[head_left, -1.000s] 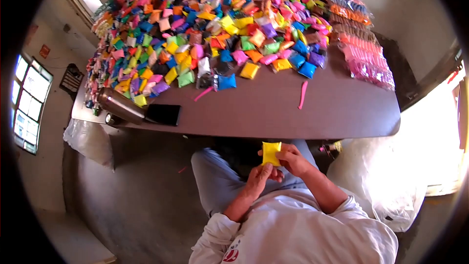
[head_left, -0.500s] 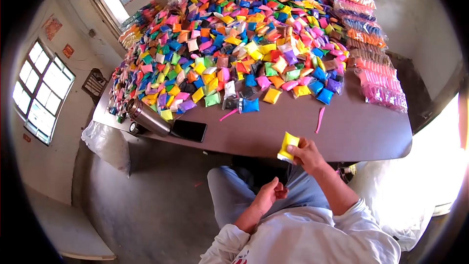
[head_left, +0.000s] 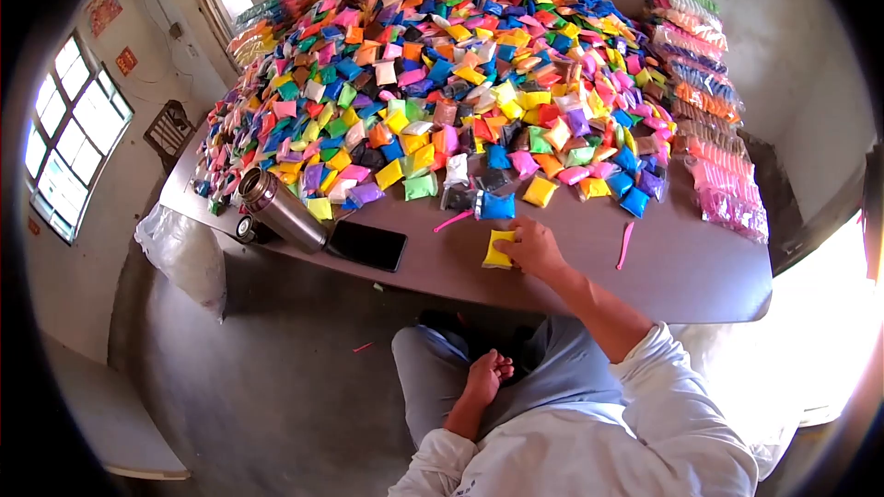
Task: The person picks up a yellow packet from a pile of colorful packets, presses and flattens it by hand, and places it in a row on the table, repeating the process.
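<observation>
From my end, R hand (head_left: pixel 532 247) is out over the table (head_left: pixel 681 281), thumb & fingers pinching the yellow packet (head_left: pixel 498 249) at its right side. Packet's at the near part of the tabletop, just below the blue packet (head_left: pixel 498 206) in view; can't tell if its underside touches the wood. L hand (head_left: pixel 488 374) is down by the lap, fingers curled in loosely; can't tell if they're fully closed, & no item shows in them.

Big heap of coloured packets (head_left: pixel 433 64) covers the far side, w/ bagged rows (head_left: pixel 709 97) stacked along its R edge. Loose yellow packet (head_left: pixel 540 190) sits at the heap's near edge, R of the blue one. Pink strip (head_left: pixel 453 221) is near the blue one, on its L; 2nd pink strip (head_left: pixel 624 247) lies well R of my R hand. Black phone (head_left: pixel 367 246) is on the L part, approx. next to the metal flask (head_left: pixel 287 212).
</observation>
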{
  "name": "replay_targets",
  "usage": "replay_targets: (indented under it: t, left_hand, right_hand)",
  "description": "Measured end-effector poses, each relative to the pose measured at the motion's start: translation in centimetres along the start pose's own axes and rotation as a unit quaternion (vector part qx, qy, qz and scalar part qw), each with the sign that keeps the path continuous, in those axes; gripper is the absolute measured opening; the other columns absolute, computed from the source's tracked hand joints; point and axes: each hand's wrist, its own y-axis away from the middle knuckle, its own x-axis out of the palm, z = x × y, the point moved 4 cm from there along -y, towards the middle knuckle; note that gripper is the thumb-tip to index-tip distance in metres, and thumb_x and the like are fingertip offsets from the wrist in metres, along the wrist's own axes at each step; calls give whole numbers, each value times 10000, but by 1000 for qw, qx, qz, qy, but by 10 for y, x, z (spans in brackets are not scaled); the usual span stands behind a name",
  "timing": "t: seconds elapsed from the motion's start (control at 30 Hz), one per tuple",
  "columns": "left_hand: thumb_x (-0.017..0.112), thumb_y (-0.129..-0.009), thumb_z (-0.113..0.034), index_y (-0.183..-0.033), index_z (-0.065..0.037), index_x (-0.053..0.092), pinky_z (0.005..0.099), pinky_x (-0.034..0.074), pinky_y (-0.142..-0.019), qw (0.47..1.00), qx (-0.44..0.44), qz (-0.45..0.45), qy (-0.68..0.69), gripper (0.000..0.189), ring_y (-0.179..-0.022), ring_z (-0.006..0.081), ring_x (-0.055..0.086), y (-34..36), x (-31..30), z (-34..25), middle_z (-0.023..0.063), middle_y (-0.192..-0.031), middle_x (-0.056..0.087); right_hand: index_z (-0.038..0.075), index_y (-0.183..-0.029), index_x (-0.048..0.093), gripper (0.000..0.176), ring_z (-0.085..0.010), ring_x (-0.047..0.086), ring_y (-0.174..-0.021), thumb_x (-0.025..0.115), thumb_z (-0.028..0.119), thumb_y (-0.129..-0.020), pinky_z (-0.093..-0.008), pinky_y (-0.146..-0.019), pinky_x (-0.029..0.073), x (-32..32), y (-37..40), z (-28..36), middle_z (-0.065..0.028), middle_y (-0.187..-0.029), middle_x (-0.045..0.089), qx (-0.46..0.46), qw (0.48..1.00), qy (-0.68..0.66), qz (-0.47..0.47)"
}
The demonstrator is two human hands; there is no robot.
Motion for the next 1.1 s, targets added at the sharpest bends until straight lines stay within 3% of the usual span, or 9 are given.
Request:
replay_targets:
  t: [0.07,0.17,0.37,0.43,0.5,0.7,0.73,1.03,1.1]
  left_hand:
    - [513,-844,-302,-777,-95,497,375,445,-729,1000,-3,2,-9,219,-732,216,533,-2,0,0,95,-816,569]
    - [507,-846,-315,-771,-97,498,367,454,-722,1000,-6,-6,-7,231,-725,209,543,-2,3,0,93,-819,575]
    - [510,-849,-289,-760,-93,499,355,469,-701,999,-28,-15,5,215,-708,206,561,-2,1,2,102,-805,588]
    - [490,-862,-289,-765,-77,513,333,480,-674,1000,-24,-5,15,234,-682,191,570,-3,1,2,96,-788,592]
    - [495,-862,-286,-766,-78,514,333,480,-673,999,-22,-1,25,230,-681,189,571,-4,0,3,96,-787,593]
    - [501,-865,-271,-769,-83,513,334,482,-678,998,-18,12,59,212,-686,188,575,-3,1,-1,99,-794,596]
    - [498,-867,-269,-772,-83,513,335,482,-680,998,-19,16,65,209,-688,189,576,-3,1,-2,99,-795,597]
    - [488,-873,-267,-782,-84,510,336,486,-686,997,-31,0,64,205,-712,201,584,-4,-2,-6,106,-807,599]
    - [485,-874,-268,-783,-84,510,335,487,-686,997,-35,-1,63,207,-716,202,585,-3,-4,-5,106,-809,600]
  right_hand:
    - [20,-923,554,320,-248,615,-712,672,237,-720,-326,-592,484,-5,1,0,-129,-803,623,-144,970,149,-124]
    - [48,-885,569,260,-291,592,-799,653,236,-727,-358,-659,464,-16,9,18,-130,-804,621,-92,976,165,-111]
    - [55,-829,585,147,-304,584,-749,594,161,-728,-376,-632,461,-6,-30,46,-147,-790,602,-299,938,109,-135]
    - [46,-835,583,131,-313,575,-731,557,121,-730,-384,-631,459,7,-48,64,-154,-784,590,-310,937,113,-113]
    - [35,-827,578,130,-320,569,-727,545,96,-717,-403,-633,454,22,-61,89,-157,-774,580,-409,894,136,-121]
    - [43,-833,575,163,-303,555,-713,531,71,-680,-385,-684,443,81,-116,134,-134,-717,568,-530,813,195,-142]
    - [52,-923,603,238,-287,543,-878,546,64,-693,-365,-802,431,93,-130,136,-111,-880,601,-481,834,252,-97]
    - [105,-1036,530,285,-235,426,-1050,457,49,-766,-379,-880,366,164,-168,135,-71,-1029,506,-430,810,388,-92]
    - [112,-966,552,211,-248,421,-1069,433,148,-796,-386,-861,364,166,-170,139,-82,-1022,525,-442,785,426,-83]
